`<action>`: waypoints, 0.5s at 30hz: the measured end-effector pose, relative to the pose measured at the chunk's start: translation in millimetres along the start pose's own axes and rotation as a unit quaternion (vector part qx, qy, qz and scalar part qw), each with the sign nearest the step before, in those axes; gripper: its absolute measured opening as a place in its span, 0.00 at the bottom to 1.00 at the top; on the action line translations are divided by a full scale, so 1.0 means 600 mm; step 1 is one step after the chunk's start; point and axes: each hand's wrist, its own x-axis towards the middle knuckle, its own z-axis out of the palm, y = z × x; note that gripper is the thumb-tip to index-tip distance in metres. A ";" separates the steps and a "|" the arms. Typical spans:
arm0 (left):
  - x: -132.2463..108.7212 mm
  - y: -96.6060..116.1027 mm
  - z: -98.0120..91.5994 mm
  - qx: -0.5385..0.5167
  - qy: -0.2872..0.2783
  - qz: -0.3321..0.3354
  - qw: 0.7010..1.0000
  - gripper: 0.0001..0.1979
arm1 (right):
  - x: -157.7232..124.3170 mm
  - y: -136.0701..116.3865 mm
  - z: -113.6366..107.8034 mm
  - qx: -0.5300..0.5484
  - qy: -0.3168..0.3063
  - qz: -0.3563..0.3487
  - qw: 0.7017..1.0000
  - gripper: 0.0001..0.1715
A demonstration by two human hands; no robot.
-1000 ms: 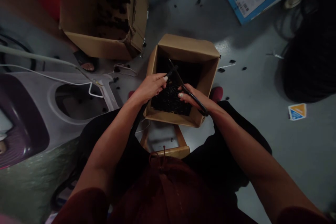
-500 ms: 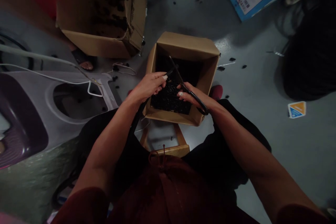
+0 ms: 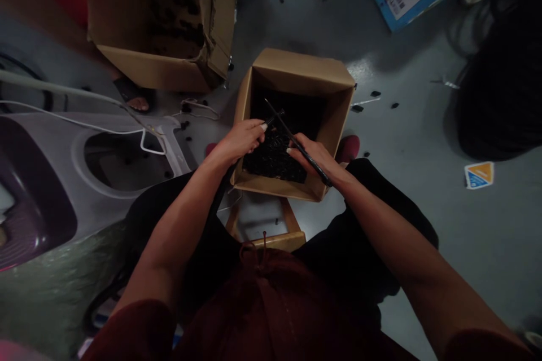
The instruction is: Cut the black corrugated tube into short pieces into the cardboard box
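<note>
Over an open cardboard box point(image 3: 302, 62), my left hand point(image 3: 241, 142) pinches a thin black strip-like piece point(image 3: 274, 118) that sticks out past its fingertips. My right hand point(image 3: 315, 155) is closed around black scissors point(image 3: 311, 163), seen nearly edge-on. Their blades slant up and left and cross the black piece just beyond my left fingers. Whether the blades touch it I cannot tell. Many small black pieces point(image 3: 277, 161) lie in the box below both hands.
A larger cardboard box point(image 3: 148, 65) with dark contents stands at the upper left, beside another person's foot point(image 3: 138, 102). A grey plastic stool point(image 3: 127, 189) is at left. A blue box point(image 3: 381, 0), a black bulky item point(image 3: 499, 79) and scattered black bits point(image 3: 358, 108) are on the floor.
The scissors have turned so their handle loop shows edge-on, and their tip sits slightly lower and further left. My left hand has shifted slightly left, still pinching the black piece.
</note>
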 end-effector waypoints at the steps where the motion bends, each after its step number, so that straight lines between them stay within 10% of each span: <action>1: 0.001 -0.001 0.000 -0.001 0.000 -0.002 1.000 0.15 | 0.000 0.001 0.002 -0.004 0.000 -0.005 1.000 0.12; 15: 0.017 -0.022 0.007 -0.015 -0.012 -0.028 0.999 0.15 | 0.003 0.024 0.015 -0.052 -0.003 -0.021 0.998 0.11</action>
